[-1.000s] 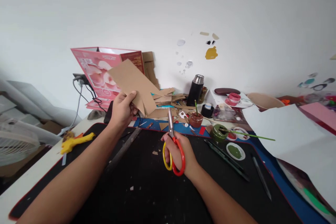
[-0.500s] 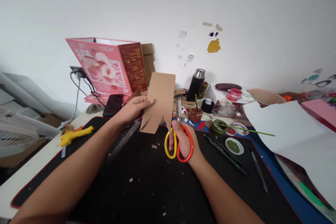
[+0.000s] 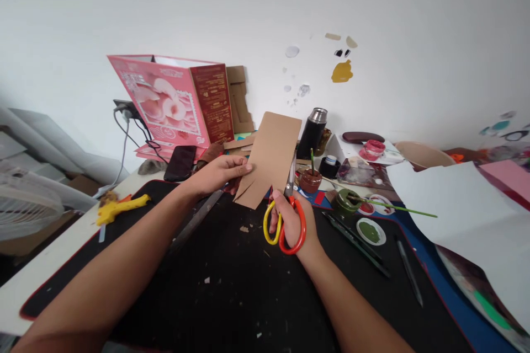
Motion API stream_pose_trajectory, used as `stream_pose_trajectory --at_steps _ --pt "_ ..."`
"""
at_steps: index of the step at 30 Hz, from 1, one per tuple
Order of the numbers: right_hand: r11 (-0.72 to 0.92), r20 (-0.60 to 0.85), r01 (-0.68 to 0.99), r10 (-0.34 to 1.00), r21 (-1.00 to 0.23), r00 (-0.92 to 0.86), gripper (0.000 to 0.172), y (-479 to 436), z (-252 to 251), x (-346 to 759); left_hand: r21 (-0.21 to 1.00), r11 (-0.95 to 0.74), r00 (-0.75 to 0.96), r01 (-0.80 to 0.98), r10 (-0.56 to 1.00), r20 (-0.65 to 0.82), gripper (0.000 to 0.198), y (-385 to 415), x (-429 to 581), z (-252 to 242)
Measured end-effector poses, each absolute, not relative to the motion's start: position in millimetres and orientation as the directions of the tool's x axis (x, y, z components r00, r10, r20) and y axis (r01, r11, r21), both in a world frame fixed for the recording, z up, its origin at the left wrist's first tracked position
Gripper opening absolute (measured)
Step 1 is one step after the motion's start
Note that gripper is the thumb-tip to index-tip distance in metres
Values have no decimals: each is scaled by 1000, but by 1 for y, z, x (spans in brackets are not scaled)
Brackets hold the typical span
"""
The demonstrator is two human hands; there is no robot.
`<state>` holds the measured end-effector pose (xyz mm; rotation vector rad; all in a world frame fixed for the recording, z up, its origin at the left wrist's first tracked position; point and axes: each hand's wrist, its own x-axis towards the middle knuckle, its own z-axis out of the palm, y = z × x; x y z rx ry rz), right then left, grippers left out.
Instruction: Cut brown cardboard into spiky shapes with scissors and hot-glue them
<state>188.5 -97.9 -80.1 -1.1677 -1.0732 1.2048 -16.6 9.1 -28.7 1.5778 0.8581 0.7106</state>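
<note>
Pinched at its left edge by my left hand (image 3: 226,172), a brown piece of cardboard (image 3: 273,149) is held up above the black mat (image 3: 232,276). Its lower edge has slits and a notch cut into it, and its top leans to the right. My right hand (image 3: 296,220) grips scissors (image 3: 305,229) with one red and one yellow handle loop. The blades point upward beside the cardboard's right edge, partly behind it. Whether they touch it I cannot tell.
Behind stand a pink box (image 3: 169,99) and a black thermos (image 3: 312,132). To the right are paint jars (image 3: 344,203), a lid of green paint (image 3: 370,230) and pens (image 3: 408,270). A yellow glue gun (image 3: 122,209), a phone (image 3: 181,163) and a ruler (image 3: 196,220) lie leftward.
The cardboard has shifted right and tilted clockwise, with my left hand moving along. My right hand with the scissors has stayed almost in place.
</note>
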Motion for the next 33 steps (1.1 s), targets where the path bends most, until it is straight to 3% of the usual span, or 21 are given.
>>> stream_pose_trajectory --at_steps 3,8,11,18,23,33 --pt "-9 -14 -92 999 -996 51 51 -99 -81 186 994 -83 443 69 895 44 46 14 -17 -31" --pt "0 0 -10 1000 -1000 -26 40 -104 -85 180 952 -173 3 -254 984 180 42 40 -30 -39" --pt "-9 -10 19 998 -1000 -66 38 -107 -89 178 921 -201 -97 -333 979 178 37 50 -37 -41" --pt "-20 -16 -105 999 -994 -39 54 -101 -88 179 925 -186 -4 -331 981 196 35 39 -31 -35" --pt "-6 -3 -169 1000 -986 -16 65 -99 -83 183 965 -120 126 -233 980 152 38 29 -27 -29" --pt "17 16 -213 1000 -977 8 62 -99 -81 185 997 -11 298 -70 954 32 46 15 -13 -29"
